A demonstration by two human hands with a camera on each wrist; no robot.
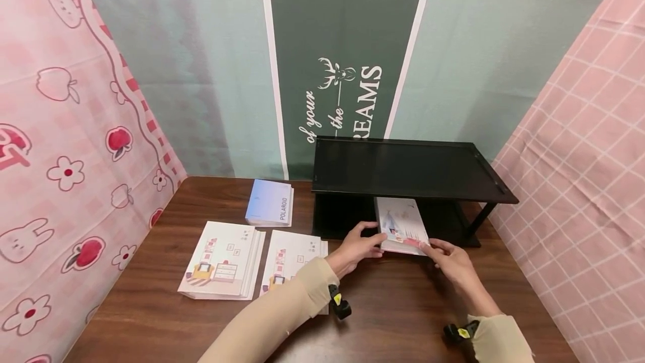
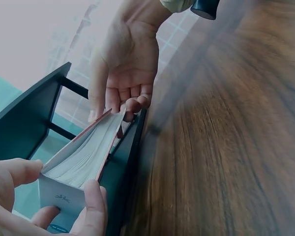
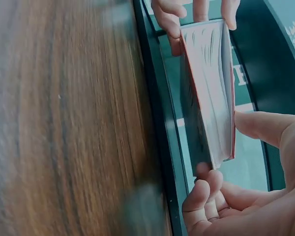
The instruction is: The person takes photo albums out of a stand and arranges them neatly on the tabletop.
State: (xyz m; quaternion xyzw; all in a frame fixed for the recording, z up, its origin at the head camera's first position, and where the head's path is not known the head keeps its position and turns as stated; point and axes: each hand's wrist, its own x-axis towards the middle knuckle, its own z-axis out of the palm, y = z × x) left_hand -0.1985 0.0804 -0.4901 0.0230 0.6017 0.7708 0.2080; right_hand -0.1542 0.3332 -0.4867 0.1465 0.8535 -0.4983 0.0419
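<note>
A white photo album (image 1: 400,218) with a painted picture on its cover lies partly under the top board of a black two-tier shelf (image 1: 398,168). My left hand (image 1: 356,248) grips its left near corner, thumb on the cover and fingers beneath. On the opposite corner, my right hand (image 1: 450,262) pinches it between thumb and fingers. The left wrist view shows the album's page edges (image 2: 83,157) between its covers, with the spine toward the left hand. In the right wrist view the album (image 3: 209,83) is held above the shelf's lower board. Its far end is hidden under the top board.
Left of the shelf lie a blue album (image 1: 269,201) marked POLAROID and a stack of white albums (image 1: 221,259). Another white album pile (image 1: 287,251) sits partly behind the left sleeve. A shelf leg (image 1: 482,220) stands at the right, and curtains enclose the wooden table (image 1: 393,318).
</note>
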